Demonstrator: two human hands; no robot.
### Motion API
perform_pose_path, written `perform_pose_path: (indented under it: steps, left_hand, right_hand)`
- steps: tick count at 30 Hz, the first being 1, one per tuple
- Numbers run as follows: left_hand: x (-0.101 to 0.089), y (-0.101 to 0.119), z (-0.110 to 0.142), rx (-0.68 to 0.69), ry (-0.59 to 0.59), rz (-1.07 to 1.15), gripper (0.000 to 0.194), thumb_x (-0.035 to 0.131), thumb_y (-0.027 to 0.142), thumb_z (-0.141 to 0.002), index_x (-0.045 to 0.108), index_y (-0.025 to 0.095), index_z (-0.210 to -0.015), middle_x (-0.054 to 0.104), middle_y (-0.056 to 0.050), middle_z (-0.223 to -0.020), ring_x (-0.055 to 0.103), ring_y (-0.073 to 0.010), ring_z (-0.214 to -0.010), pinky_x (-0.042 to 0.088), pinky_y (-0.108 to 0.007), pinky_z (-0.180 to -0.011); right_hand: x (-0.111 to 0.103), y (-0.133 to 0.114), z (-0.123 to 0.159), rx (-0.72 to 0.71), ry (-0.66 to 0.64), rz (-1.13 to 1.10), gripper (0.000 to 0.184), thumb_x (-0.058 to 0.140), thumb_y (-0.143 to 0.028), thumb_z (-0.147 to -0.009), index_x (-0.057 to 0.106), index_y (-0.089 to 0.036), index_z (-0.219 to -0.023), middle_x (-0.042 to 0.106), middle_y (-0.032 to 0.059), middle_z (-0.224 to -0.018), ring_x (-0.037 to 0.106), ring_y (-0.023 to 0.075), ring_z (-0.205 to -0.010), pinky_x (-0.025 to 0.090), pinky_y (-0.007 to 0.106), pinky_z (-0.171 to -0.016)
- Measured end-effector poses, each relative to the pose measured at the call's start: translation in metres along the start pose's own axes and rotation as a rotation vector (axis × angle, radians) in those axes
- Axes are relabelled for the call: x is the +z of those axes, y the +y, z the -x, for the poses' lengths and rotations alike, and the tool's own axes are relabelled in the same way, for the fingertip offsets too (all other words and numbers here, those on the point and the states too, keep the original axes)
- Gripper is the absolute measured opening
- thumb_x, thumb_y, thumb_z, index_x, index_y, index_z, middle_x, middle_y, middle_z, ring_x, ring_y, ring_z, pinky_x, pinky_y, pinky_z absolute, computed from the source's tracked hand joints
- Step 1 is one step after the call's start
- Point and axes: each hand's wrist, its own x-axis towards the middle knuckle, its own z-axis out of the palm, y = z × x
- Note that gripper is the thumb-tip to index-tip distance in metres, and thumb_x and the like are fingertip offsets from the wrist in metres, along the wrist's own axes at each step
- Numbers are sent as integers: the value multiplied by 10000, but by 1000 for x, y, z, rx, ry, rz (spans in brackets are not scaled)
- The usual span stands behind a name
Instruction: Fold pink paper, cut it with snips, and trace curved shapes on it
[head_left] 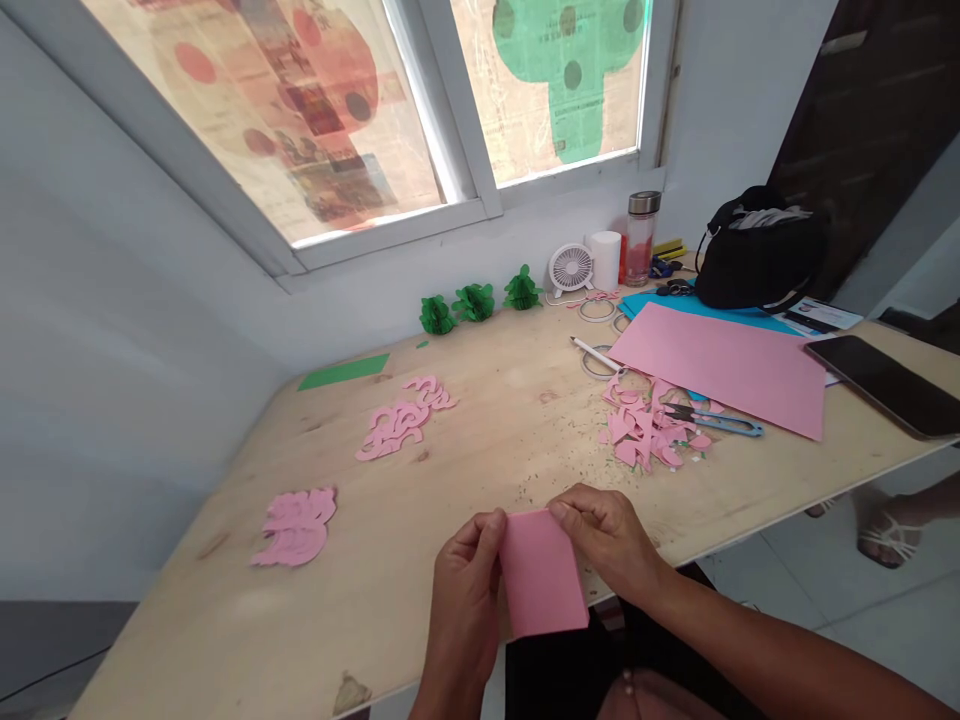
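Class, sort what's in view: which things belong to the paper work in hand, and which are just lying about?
Probably the job:
pink paper between left hand and right hand
cut pink shapes
pink scraps
blue-handled snips
pink sheet

Probably just lying about:
white fan
bottle
black bag
phone

We are in a plain indoor room set up for papercraft; whether it belongs to a home or a school, we cannot tell. We see a wooden surface [480,450] bearing pink paper cut-outs [394,425], a heap of pink scraps [637,430], blue-handled snips [731,425] and green paper ornaments [474,302]. Newspaper [517,125] lines the window [490,200]. A desk fan [571,268], bottle [640,245] and black bag [761,260] look like personal belongings.
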Motion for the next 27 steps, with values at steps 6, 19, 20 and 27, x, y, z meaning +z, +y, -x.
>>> perform_pose_path:
  steps: [6,19,20,27]
  left_hand:
    - [2,-6,-2,13,-154,-133,383,710,470,-714,692,185,-969,697,-45,-820,609,-167,-703,481,-260,-669]
    - [-18,-11,-20,961,-94,-1410,346,434,192,-866,606,206,-1166,672,-102,-1093,600,-262,-1039,457,-440,-890]
    - [-16,-14,-16,992,-95,-1440,340,456,204,-863,596,199,-1173,647,-114,-1161,566,-281,-1109,430,-464,-932]
    - [-20,-29,8,871,-181,-1518,477,584,263,-807,514,182,-1272,525,-147,-1346,459,-348,-1240,362,-555,-1005]
  right_hand:
    - [-14,3,1,-31,67,17,385,440,-432,-925,666,-177,-746,647,36,-719,594,166,-712,457,265,-650]
    - [-187,45,20,-223,377,1331,341,442,-366,-900,653,-165,-1077,664,149,-1100,602,314,-969,439,428,-785]
    - [-191,46,22,-199,344,1403,351,439,-364,-906,643,-155,-1099,657,155,-1122,595,316,-980,433,425,-786]
    - [-208,56,17,-204,215,1552,378,378,-368,-933,631,-153,-1115,674,127,-1093,609,276,-916,445,388,-744]
